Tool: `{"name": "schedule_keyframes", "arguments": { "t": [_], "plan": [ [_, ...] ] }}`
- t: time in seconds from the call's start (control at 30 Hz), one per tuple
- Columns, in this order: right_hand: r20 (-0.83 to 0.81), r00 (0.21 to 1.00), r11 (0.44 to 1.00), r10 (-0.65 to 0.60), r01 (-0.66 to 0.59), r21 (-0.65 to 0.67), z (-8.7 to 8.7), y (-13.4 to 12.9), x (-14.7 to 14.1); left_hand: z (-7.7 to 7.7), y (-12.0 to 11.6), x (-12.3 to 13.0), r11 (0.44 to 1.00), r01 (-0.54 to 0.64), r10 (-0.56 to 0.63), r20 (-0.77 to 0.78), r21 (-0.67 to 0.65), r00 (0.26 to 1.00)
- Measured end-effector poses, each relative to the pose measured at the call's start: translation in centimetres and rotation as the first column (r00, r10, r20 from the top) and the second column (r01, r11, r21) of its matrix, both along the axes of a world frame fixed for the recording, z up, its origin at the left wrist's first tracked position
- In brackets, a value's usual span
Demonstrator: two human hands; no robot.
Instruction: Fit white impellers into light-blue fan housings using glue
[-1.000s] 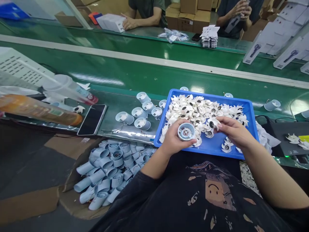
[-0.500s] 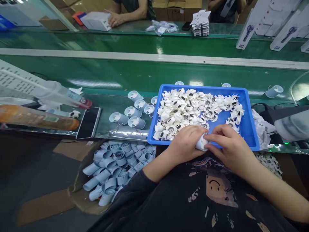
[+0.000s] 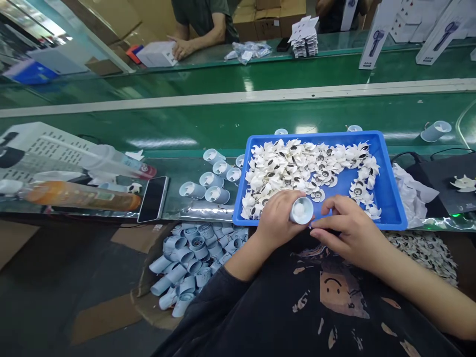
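Note:
My left hand [image 3: 278, 215] is wrapped round a light blue cylindrical housing [image 3: 301, 211], its open end tilted up toward me, with a white fan wheel inside. Just right of the housing is my right hand [image 3: 344, 228], its fingers parted and the fingertips close to the housing's lower rim. Whether they touch it I cannot tell. Behind both hands lies a blue tray [image 3: 394, 198] full of white fan wheels [image 3: 282, 163] with dark round centres. Left of the tray, several similar housings [image 3: 217, 195] lie or stand on the bench, white parts showing in their mouths.
Below the bench at left, a carton [image 3: 143, 297] holds many blue housings. A phone [image 3: 153, 198] and an orange bottle [image 3: 85, 196] lie at left. Crumpled white paper [image 3: 411, 193] sits right of the tray. Across the green bench are a co-worker's hands [image 3: 182, 48] and white boxes [image 3: 372, 44].
The housing in my left hand has turned so its mouth faces up toward me. My right fingers have come away from its mouth to its lower right side. The view has shifted slightly.

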State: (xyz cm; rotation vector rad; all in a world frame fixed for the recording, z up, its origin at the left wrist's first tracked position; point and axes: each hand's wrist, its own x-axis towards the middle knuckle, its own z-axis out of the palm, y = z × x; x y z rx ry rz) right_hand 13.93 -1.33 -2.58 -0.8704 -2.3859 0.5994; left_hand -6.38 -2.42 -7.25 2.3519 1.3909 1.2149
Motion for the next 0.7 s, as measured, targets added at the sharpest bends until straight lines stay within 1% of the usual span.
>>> {"name": "schedule_keyframes", "arguments": {
  "t": [0.07,0.13,0.2,0.23,0.27,0.3,0.33,0.37,0.4,0.43,0.47,0.5,0.53,0.57,0.63,0.7],
  "plan": [
    [-0.046,0.999,0.999,-0.023,0.024,0.021,0.0,0.0,0.3,0.2,0.0,-0.4,0.999,0.036,-0.036,-0.013,-0.032,0.999],
    [-0.085,0.996,0.998,-0.033,0.037,0.05,0.1,0.1,0.7,0.5,0.2,-0.9,0.998,0.035,-0.036,-0.026,-0.049,0.999],
    [-0.093,0.995,0.996,-0.02,0.028,0.086,0.1,0.2,1.3,0.9,0.9,-1.9,0.999,0.026,-0.027,-0.042,-0.027,0.999],
    [-0.086,0.996,0.994,-0.006,0.016,0.112,0.2,0.2,1.7,1.1,1.6,-2.7,1.0,0.01,-0.01,-0.055,-0.007,0.998],
    [-0.072,0.997,0.991,0.008,0.002,0.137,0.4,0.2,2.1,1.4,2.8,-3.7,0.999,-0.034,0.035,-0.067,0.007,0.997],
    [-0.055,0.998,0.987,0.019,-0.01,0.162,0.5,0.1,2.6,1.8,4.3,-5.0,0.993,-0.118,0.118,-0.078,0.008,0.99],
    [-0.041,0.999,0.982,0.023,-0.015,0.187,0.7,0.0,3.2,2.3,6.1,-6.6,0.971,-0.24,0.237,-0.09,-0.016,0.967],
    [-0.035,0.999,0.977,0.018,-0.01,0.211,0.9,-0.1,3.7,2.7,8.2,-8.3,0.918,-0.39,0.381,-0.109,-0.069,0.918],
    [-0.038,0.999,0.972,0.007,0.003,0.236,1.0,-0.2,4.1,3.1,10.4,-10.1,0.835,-0.532,0.514,-0.145,-0.142,0.845],
    [-0.049,0.999,0.966,-0.013,0.025,0.257,1.1,-0.3,4.5,3.5,12.5,-11.9,0.73,-0.644,0.612,-0.204,-0.228,0.765],
    [-0.065,0.997,0.96,-0.034,0.051,0.275,1.2,-0.5,4.7,3.6,14.5,-13.4,0.626,-0.716,0.664,-0.271,-0.309,0.697],
    [-0.079,0.995,0.955,-0.055,0.076,0.287,1.1,-0.6,4.8,3.6,16.3,-14.7,0.57,-0.744,0.682,-0.304,-0.35,0.665],
    [-0.091,0.993,0.95,-0.074,0.098,0.295,1.0,-0.8,4.8,3.4,17.7,-15.7,0.525,-0.756,0.684,-0.335,-0.391,0.648],
    [-0.098,0.991,0.948,-0.086,0.112,0.3,0.8,-1.0,4.7,3.0,18.9,-16.3,0.499,-0.755,0.675,-0.356,-0.425,0.647],
    [-0.082,0.992,0.949,-0.096,0.116,0.293,0.2,-1.5,4.7,2.2,20.5,-16.8,0.466,-0.743,0.648,-0.387,-0.48,0.656],
    [-0.065,0.992,0.952,-0.11,0.124,0.281,-0.6,-2.2,5.4,1.8,21.5,-16.8,0.438,-0.739,0.628,-0.413,-0.512,0.659]
  ]
}}
